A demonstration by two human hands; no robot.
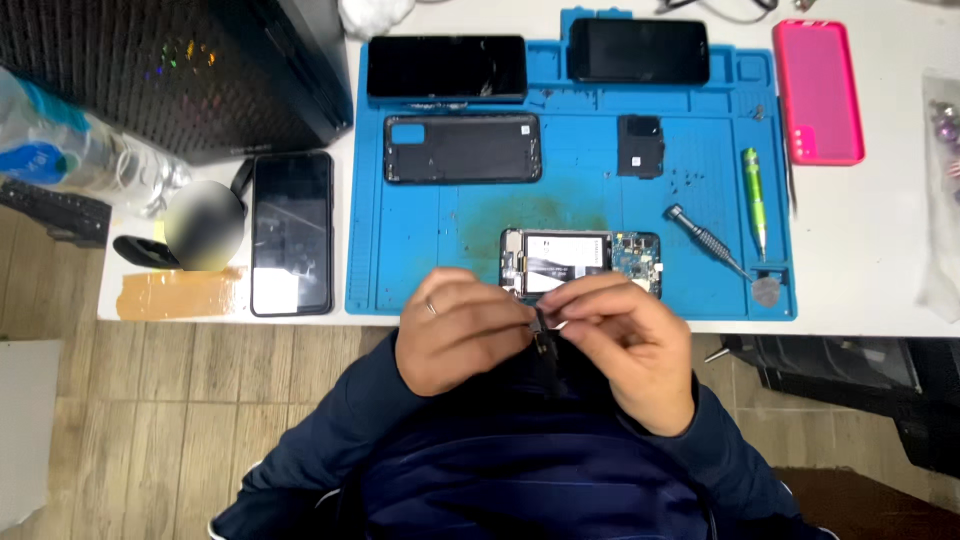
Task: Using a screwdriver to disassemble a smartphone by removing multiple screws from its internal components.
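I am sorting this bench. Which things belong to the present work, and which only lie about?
In use: left hand, right hand, small dark part, opened phone.

Lying about: pink case, back cover, green screwdriver, phone off the mat.

Hands are hiding the small part

The left hand (462, 330) and right hand (625, 345) are covering most of a small dark part (541, 322); the opened phone's (585, 260) lower edge is disappearing behind them.
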